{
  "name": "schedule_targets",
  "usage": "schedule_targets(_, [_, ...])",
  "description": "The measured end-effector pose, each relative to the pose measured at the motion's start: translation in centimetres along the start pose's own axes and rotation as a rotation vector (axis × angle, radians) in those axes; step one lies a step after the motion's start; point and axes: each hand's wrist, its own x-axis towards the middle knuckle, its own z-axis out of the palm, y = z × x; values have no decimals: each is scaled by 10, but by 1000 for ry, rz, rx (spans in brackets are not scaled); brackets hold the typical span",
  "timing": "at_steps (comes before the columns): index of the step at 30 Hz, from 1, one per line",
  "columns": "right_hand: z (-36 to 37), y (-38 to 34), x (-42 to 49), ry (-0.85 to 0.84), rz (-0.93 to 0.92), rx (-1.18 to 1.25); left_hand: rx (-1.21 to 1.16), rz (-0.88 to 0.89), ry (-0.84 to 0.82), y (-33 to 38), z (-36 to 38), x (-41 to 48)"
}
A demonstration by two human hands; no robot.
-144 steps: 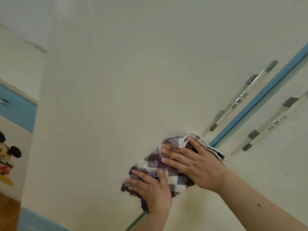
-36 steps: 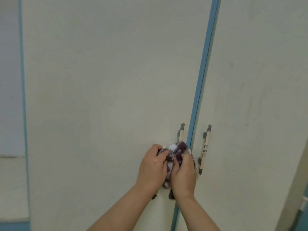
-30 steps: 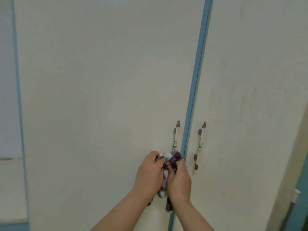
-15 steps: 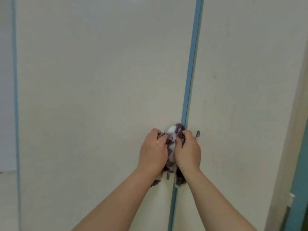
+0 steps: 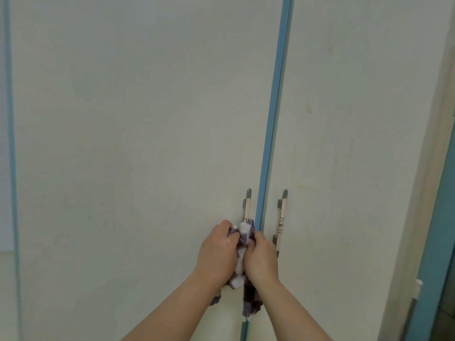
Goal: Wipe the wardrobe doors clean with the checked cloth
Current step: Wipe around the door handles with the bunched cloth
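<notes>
Two cream wardrobe doors fill the view, the left door [image 5: 147, 143] and the right door [image 5: 357, 143], split by a blue vertical strip [image 5: 273, 119]. Each door has a slim metal handle: the left handle [image 5: 247, 205] and the right handle [image 5: 282, 217]. The purple-and-white checked cloth [image 5: 242, 232] is bunched around the lower part of the left handle. My left hand [image 5: 216, 254] and my right hand [image 5: 261, 259] both grip the cloth, side by side, fingers curled into it. Loose cloth ends hang below my wrists.
A blue edge strip [image 5: 11, 143] runs down the far left of the wardrobe. At the far right stands a cream side panel [image 5: 418, 217] and a blue frame [image 5: 438, 242] with a small white fitting on it.
Since half a second ago my hands and the cloth have dropped lower along the left handle, so the tops of both handles show again. Earlier the cloth lay flat on the door.
</notes>
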Motion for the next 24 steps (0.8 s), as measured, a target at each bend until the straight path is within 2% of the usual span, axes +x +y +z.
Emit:
schedule_targets(3, [-3, 9, -6, -138, 50, -89, 24, 53, -67, -4, -1, -8])
schedule_targets(5, [-10, 10, -7, -157, 45, -134, 1, 79, -44, -5, -4, -13])
schedule_targets(10, [-38, -12, -3, 97, -60, -72, -48, 179, 258, 18, -27, 4])
schedule_targets(15, [-74, -45, 7, 266, -171, 85, 59, 141, 347, 48, -63, 34])
schedule_targets(20, [-95, -43, 21, 248, 11, 457, 15, -19, 291, 85, -76, 49])
schedule_targets(24, [-108, -31, 30, 198, 119, 796, 100, 78, 332, 122, -75, 60])
